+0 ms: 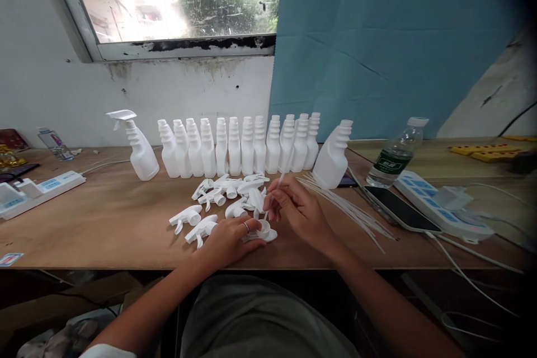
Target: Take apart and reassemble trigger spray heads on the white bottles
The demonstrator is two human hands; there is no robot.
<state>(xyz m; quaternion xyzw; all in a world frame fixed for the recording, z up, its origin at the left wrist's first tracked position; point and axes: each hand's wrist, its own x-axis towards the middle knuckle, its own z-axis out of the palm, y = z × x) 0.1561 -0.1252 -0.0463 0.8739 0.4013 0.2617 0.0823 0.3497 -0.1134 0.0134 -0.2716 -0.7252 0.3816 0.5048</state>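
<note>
My left hand (pixel 232 239) grips a white spray head (pixel 263 229) low over the table, its round collar facing up. Between the fingers of my right hand (pixel 297 210) is a thin white tube (pixel 287 165), held nearly upright with its lower end at the collar. Several loose white trigger heads (pixel 212 196) lie behind and left of my hands. A bundle of thin tubes (pixel 348 208) rests to the right. Behind stands a row of white bottles without heads (pixel 247 148). At its left end, a bottle (pixel 143 154) has a spray head on.
A larger-looking white bottle (pixel 333 156) stands right of the row. Farther right are a water bottle (pixel 392 159), a phone (pixel 401 208) with a cable and a power strip (pixel 440 207). Another power strip (pixel 54 189) lies at the left. The table's front edge (pixel 126 267) runs below my hands.
</note>
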